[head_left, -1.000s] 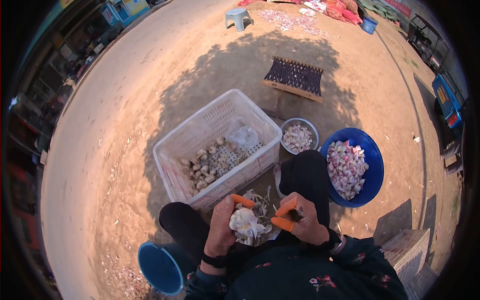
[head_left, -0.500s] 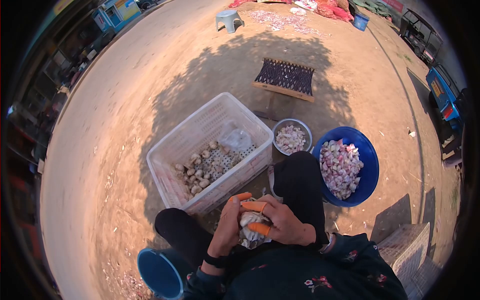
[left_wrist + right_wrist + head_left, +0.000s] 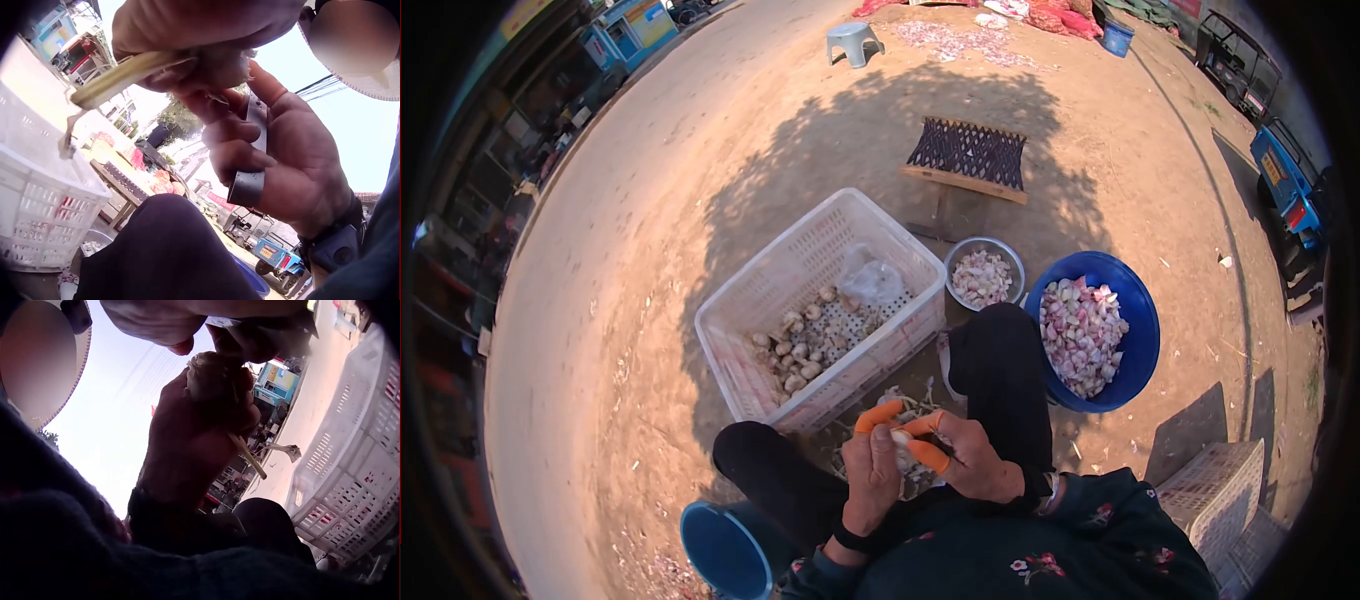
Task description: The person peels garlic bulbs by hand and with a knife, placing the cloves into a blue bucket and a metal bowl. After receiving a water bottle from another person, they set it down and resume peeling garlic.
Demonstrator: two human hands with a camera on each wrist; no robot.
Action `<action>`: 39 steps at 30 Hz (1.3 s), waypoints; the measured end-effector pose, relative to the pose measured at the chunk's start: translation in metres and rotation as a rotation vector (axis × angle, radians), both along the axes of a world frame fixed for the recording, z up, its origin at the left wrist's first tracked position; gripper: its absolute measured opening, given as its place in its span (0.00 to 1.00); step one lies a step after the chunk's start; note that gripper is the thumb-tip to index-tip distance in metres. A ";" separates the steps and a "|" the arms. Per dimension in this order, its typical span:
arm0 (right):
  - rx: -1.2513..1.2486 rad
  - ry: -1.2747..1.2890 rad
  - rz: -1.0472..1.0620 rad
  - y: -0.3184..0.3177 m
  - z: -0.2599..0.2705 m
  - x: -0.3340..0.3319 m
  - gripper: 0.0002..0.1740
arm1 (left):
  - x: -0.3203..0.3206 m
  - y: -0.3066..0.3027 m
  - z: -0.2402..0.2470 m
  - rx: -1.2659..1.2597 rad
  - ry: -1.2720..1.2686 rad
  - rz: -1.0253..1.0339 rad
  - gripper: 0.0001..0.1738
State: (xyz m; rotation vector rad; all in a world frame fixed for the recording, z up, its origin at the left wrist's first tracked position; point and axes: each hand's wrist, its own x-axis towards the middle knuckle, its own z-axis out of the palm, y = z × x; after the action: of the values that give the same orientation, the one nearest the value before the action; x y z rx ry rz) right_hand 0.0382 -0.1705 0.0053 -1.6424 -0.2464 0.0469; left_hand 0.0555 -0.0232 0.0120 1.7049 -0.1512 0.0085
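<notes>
In the head view my left hand grips a pale garlic bulb above the lap, its fingertip in an orange cover. The bulb's long dry stem sticks out of that hand in the left wrist view. My right hand, with orange-covered fingers, meets the bulb from the other side. Its curled fingers hold a flat metal tool against the palm; the working end is hidden behind the fingers. From the right wrist, the bulb shows between both hands.
A white crate with garlic bulbs stands ahead, left of centre. Right of it are a metal bowl and a blue basin, both holding cloves. A blue bucket is at lower left, a woven-top stool farther ahead.
The hands were apart a second ago and have come together over the lap. The large white papery bulb seen in my left hand then no longer shows; a smaller pale part is visible between the fingers.
</notes>
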 end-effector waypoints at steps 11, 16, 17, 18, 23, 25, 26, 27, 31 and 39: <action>-0.135 -0.430 0.026 0.000 0.009 0.008 0.17 | -0.012 0.001 0.006 -0.049 -0.051 -0.132 0.19; -0.108 -0.358 0.045 0.000 0.007 -0.001 0.14 | -0.019 -0.004 0.005 -0.221 0.038 -0.151 0.18; -0.061 -0.301 0.048 0.001 0.007 -0.003 0.13 | -0.021 -0.004 0.002 -0.294 0.081 -0.155 0.18; -0.013 -0.244 0.051 0.002 0.006 -0.004 0.13 | -0.022 -0.004 -0.001 -0.365 0.124 -0.159 0.18; 0.362 0.112 0.065 0.007 0.009 -0.008 0.10 | -0.031 -0.003 -0.001 -0.541 0.264 -0.107 0.18; 0.680 0.435 0.050 0.013 0.010 -0.012 0.10 | -0.031 -0.006 0.007 -0.683 0.330 -0.083 0.19; 0.680 0.437 0.053 0.013 0.011 -0.011 0.10 | -0.028 -0.007 0.012 -0.659 0.307 -0.065 0.19; 0.690 0.497 0.065 0.010 0.014 -0.009 0.10 | -0.026 -0.008 0.015 -0.635 0.283 -0.045 0.20; 0.696 0.629 0.094 0.004 0.021 0.000 0.07 | -0.017 -0.003 0.014 -0.643 0.366 -0.129 0.20; 0.642 0.533 -0.105 0.003 0.024 0.001 0.07 | -0.014 -0.010 0.011 -0.647 0.416 -0.031 0.17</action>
State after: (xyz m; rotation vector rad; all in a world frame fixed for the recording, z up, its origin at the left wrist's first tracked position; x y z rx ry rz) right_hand 0.0396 -0.1670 0.0295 -0.9539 0.2196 0.2911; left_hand 0.0419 -0.0330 0.0233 1.0286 0.1275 -0.2897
